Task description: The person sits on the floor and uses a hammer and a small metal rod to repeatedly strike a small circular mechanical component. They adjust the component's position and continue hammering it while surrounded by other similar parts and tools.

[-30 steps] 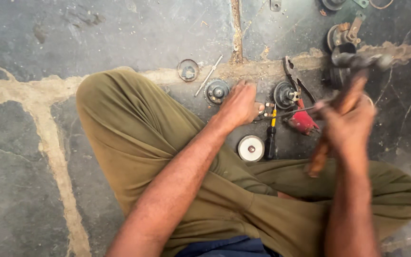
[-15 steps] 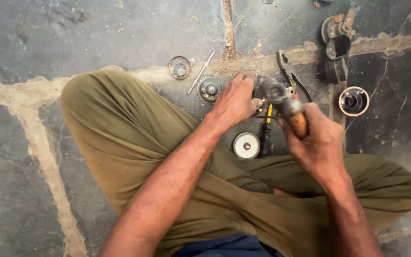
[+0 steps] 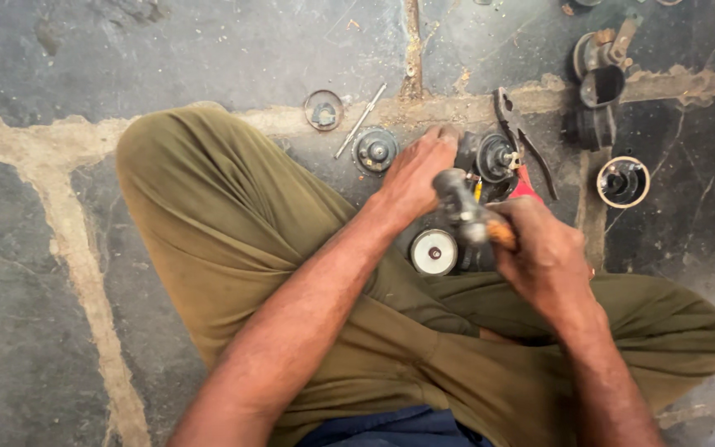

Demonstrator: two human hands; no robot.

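Right hand (image 3: 544, 257) clenched on the hammer (image 3: 467, 211) by its wooden handle; steel head looks heavy, rigid. Left hand (image 3: 415, 170) fingers grip the round metal part (image 3: 494, 157) on the floor, just beyond the hammer head; likely dense, hard, greasy — hold by the rim.

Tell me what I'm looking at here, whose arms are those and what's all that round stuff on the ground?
The camera sits on a person's head and looks down, so you see their own arms and crossed legs in green trousers. They sit on a stone floor. The right hand grips a hammer with a wooden handle. The left hand rests on a dark round metal part. Around them lie more round metal pieces, a white disc, a thin rod, pliers with red grips, and a ring.
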